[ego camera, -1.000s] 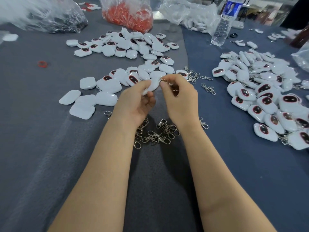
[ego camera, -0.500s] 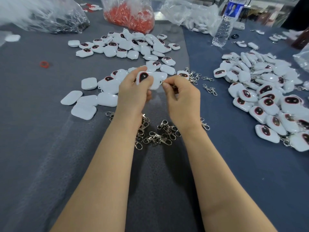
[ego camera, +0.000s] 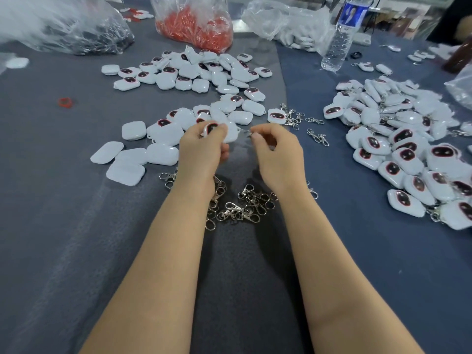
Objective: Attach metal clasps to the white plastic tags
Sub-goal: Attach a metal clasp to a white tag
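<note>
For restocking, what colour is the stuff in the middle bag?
The bag holds red pieces, head view.

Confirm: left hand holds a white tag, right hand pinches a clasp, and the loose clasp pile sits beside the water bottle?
Not quite. The head view shows the loose clasp pile between the wrists, far from the water bottle. The left hand does hold a white tag; the right hand pinches a clasp.

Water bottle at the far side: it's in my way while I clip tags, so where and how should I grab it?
Probably grip round the ribbed body of the water bottle, below its blue label. It stands on its base, and a clear plastic bag crowds its left side, so come in from the near right, where the cloth beside it looks freer.
</note>
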